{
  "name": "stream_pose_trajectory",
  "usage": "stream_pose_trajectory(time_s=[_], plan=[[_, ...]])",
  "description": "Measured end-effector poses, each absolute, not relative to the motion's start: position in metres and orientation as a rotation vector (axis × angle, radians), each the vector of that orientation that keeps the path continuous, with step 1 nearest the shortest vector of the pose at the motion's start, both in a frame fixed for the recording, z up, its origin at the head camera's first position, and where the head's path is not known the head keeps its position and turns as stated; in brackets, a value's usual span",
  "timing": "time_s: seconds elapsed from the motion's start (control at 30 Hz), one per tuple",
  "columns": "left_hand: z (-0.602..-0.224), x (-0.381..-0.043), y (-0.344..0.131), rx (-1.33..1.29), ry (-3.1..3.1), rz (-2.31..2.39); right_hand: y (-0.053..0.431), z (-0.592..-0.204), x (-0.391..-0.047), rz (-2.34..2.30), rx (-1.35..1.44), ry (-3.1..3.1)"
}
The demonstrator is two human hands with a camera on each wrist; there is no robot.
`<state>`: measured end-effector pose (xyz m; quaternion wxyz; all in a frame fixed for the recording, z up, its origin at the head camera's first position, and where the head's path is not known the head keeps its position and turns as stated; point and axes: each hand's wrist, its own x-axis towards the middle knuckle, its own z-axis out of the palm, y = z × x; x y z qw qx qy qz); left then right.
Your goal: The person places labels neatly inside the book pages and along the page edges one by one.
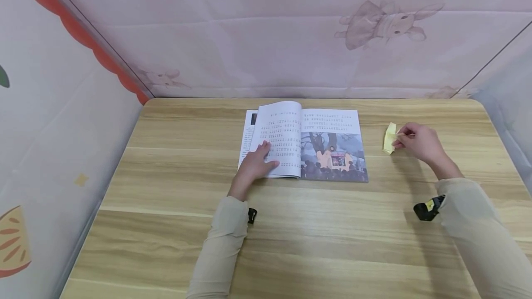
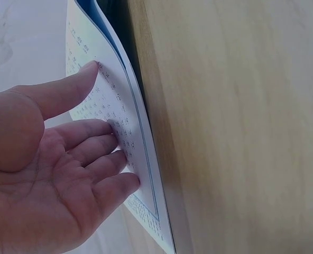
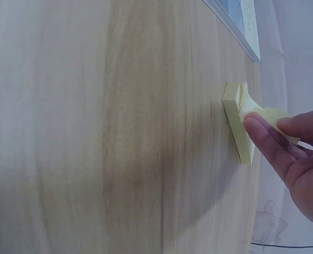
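Observation:
An open book (image 1: 332,121) lies on the table, printed text on its left page and a picture of a crowd under trees on its right. My left hand (image 1: 255,165) rests on the left page, its fingertips touching the paper in the left wrist view. Right of the book sits a pale yellow sticky note pad (image 3: 238,127). My right hand (image 1: 424,144) pinches its top sheet (image 3: 273,116) between thumb and fingers. In the right wrist view that sheet is bent up, one end still against the pad.
The wooden table (image 1: 324,234) reaches a pink rabbit-patterned backdrop (image 1: 274,50) at the back. Pale curtains hang at both sides. A small black wrist camera (image 1: 428,208) is by the right sleeve, another (image 1: 252,216) by the left.

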<state>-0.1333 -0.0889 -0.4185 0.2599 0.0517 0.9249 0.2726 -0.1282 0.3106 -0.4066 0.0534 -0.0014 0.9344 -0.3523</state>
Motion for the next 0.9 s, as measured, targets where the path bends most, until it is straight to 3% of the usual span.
stream_pose_trajectory(time_s=[0.9], plan=[[-0.417,-0.133,-0.088,0.136,2.498,0.722,0.308,-0.393,-0.134,-1.008,0.016,2.639]])
